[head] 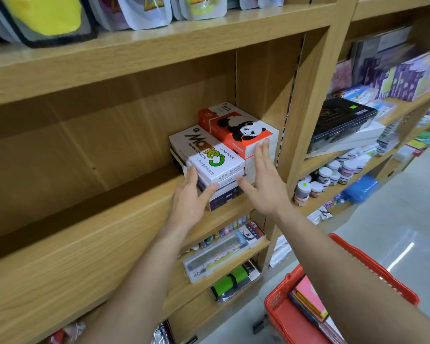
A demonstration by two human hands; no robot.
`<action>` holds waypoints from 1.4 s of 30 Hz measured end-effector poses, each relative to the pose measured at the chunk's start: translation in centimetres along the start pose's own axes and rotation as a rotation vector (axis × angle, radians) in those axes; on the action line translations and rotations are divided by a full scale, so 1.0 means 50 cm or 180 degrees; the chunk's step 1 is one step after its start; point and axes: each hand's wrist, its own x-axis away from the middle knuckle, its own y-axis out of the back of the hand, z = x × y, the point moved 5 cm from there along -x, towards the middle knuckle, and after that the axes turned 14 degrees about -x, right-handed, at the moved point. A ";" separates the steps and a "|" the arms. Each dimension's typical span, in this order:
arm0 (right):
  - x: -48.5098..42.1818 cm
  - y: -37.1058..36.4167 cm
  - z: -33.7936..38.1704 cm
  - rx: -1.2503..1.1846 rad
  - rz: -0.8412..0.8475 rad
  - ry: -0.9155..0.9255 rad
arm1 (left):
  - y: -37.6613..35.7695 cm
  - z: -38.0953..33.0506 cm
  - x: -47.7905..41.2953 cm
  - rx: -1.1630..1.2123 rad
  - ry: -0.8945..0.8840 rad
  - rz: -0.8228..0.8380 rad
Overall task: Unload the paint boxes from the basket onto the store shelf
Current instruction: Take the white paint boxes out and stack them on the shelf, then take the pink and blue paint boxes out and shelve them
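Observation:
Two stacks of paint boxes stand on the wooden shelf (90,234), against its right wall. A white Marie's water colour box (206,152) tops the left stack, with dark boxes (225,197) under it. A red and white panda box (238,129) tops the right stack. My left hand (190,199) touches the left stack's front left corner, fingers spread. My right hand (263,180) lies flat against the front of the right stack, fingers straight. Neither hand grips a box. The red basket (281,316) sits low at the right, holding several flat coloured boxes (308,299).
The shelf left of the stacks is bare wood. Pouches fill the shelf above. Pen cases and a green roll (230,281) lie on lower shelves. The right bay holds a black case (343,120), paint jars (325,175) and a blue pack (360,189). Grey floor lies at right.

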 end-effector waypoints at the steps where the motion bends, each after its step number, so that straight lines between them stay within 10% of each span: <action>1: 0.010 0.006 -0.008 -0.0046 -0.0102 -0.0053 | 0.008 -0.006 0.005 -0.0063 -0.0012 0.0019; 6: 0.138 0.052 -0.114 -0.0399 -0.0513 -0.0418 | 0.042 -0.063 0.155 0.0067 -0.0564 -0.0978; 17: 0.555 0.088 -0.637 0.0223 -0.0001 -0.2737 | -0.544 -0.141 0.268 -0.0740 -0.1132 0.2116; 26: 0.653 -0.007 -1.000 0.0263 0.0254 -0.3622 | -0.923 -0.189 0.287 -0.0638 -0.1368 0.2190; 42: 0.519 -0.026 -1.311 0.0561 -0.0343 -0.3278 | -1.260 -0.099 0.399 0.0289 0.1430 0.2834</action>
